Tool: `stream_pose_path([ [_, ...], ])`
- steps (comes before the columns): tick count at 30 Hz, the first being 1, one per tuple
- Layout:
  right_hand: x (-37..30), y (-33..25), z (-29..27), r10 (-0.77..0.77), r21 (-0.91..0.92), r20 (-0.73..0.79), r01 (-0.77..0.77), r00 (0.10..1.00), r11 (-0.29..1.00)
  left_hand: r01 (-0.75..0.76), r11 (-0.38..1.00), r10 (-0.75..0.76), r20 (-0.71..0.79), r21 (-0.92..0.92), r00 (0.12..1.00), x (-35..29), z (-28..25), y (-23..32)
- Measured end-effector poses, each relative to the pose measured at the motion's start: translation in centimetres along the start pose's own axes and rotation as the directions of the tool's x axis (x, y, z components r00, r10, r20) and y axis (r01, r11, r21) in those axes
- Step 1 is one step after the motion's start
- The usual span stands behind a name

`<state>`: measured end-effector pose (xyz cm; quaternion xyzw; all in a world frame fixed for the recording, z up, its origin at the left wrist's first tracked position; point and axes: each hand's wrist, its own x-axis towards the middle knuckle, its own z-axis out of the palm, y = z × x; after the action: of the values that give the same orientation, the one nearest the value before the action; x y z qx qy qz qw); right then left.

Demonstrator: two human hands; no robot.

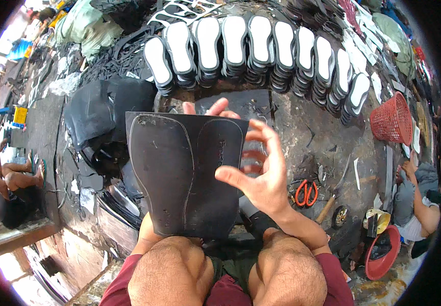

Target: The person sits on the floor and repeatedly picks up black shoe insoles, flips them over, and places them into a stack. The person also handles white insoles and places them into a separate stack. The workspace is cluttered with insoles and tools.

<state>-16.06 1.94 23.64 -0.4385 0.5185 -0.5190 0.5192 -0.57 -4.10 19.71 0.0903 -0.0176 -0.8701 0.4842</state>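
Note:
Above my knees a dark rubber sheet (pixel 172 173), marked with pale sole-shaped outlines, stands tilted up. My left hand (pixel 217 107) is mostly hidden behind it and supports it; only some fingertips show over the top edge. At the right edge, my right hand (pixel 269 178) is open, with its fingers apart. Its thumb lies across the front of the sheet, and the other fingers curl beside and partly behind the edge. Whether that thumb presses on the sheet I cannot tell.
An arc of stacked, white-topped soles (pixel 234 41) stands at the far side. Red-handled scissors (pixel 306 194) lie to the right, near a wooden-handled tool (pixel 326 209). Farther right are a red basket (pixel 393 120) and a red basin (pixel 383 255). Black material (pixel 90 112) is heaped left; people sit at both sides.

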Motion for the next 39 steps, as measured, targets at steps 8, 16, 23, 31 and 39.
stream_pose_path([
  [8,2.3,-2.9,-2.4,-0.032,-0.183,0.148,0.059,0.988,0.981,-0.561,0.541,0.535,0.258,0.626,0.805,-1.3,-1.4,10.2],
  [16,1.8,-3.0,-3.3,-0.377,-0.471,0.253,0.454,0.891,0.756,-0.112,-0.250,0.108,0.142,0.962,0.984,-3.6,5.2,5.3],
  [23,1.9,-3.0,-4.3,-0.200,-0.378,0.238,0.280,0.950,0.882,0.027,0.043,0.194,-0.035,0.999,0.980,-4.1,4.6,2.5],
  [31,2.4,-2.4,-4.3,-0.119,-0.488,0.275,0.245,0.954,0.838,0.031,-0.086,0.136,-0.019,0.996,0.991,-4.8,3.2,2.7],
  [39,3.7,-0.5,-4.4,0.135,0.064,0.296,-0.161,0.946,0.985,0.156,-0.038,-0.023,-0.156,0.987,0.987,-4.6,4.8,2.9],
])
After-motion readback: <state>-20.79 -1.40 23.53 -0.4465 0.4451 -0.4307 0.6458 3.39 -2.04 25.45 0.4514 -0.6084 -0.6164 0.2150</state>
